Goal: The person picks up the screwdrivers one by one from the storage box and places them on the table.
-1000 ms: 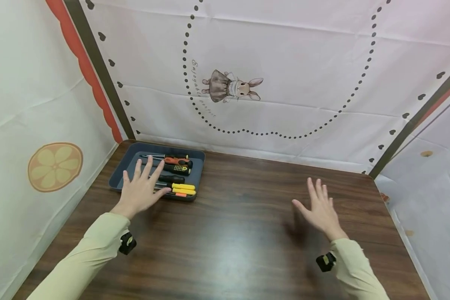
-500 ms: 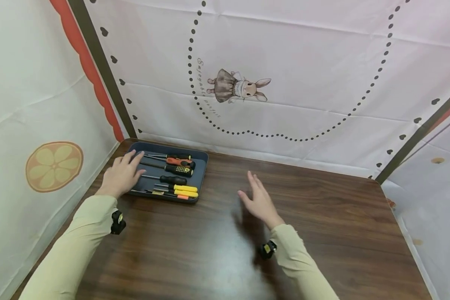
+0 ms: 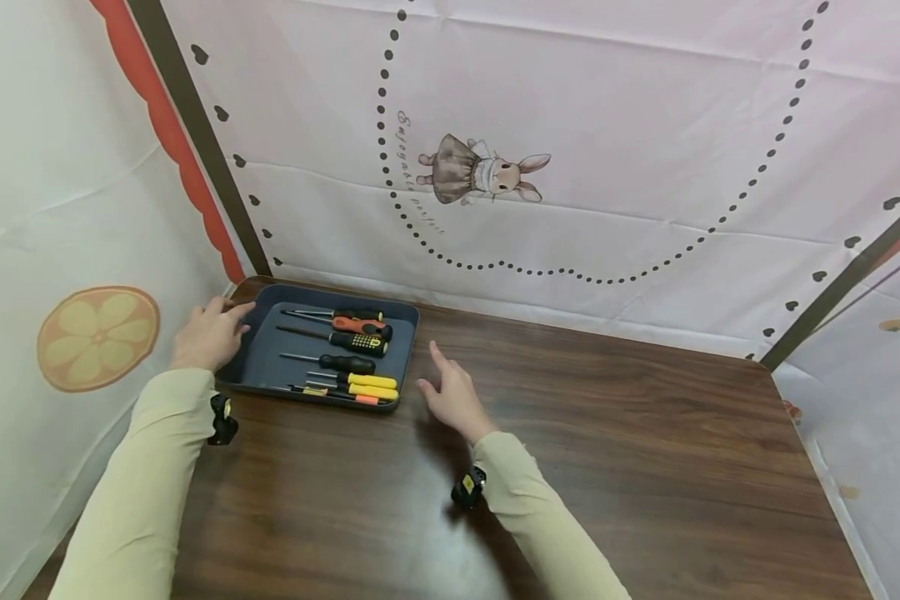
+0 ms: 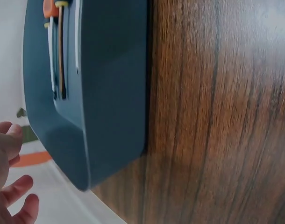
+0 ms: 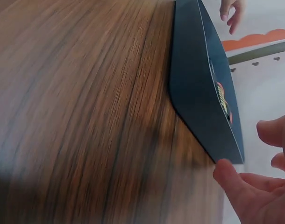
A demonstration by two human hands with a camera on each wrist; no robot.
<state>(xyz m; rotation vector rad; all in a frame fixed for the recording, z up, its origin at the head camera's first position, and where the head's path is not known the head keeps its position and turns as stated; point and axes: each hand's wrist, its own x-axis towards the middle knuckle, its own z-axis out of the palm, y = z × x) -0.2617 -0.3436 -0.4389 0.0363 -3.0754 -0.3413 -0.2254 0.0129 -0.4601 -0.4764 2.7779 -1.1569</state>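
Note:
A dark blue-grey tray (image 3: 262, 354) stands at the back left of the table with several screwdrivers lying in it. Among them are a black screwdriver (image 3: 345, 363), one with a yellow-dotted black handle (image 3: 358, 342), an orange-handled tool (image 3: 360, 326) and a yellow-handled screwdriver (image 3: 372, 381). My left hand (image 3: 208, 335) is at the tray's left end, fingers loosely bent and holding nothing. Off the tray's right end, my right hand (image 3: 456, 397) points its index finger forward, thumb spread. The right wrist view shows that hand's fingers (image 5: 231, 179) right by the tray's corner.
The brown wooden table (image 3: 607, 433) extends to the right of the tray. A white printed cloth (image 3: 607, 150) hangs behind it, with another cloth (image 3: 60, 208) close along the left side. Black wrist cameras (image 3: 467, 487) sit on both sleeves.
My left hand has moved left from over the tools to the tray's left end. My right hand has come far left across the table to the tray's right end. The tray stays in place.

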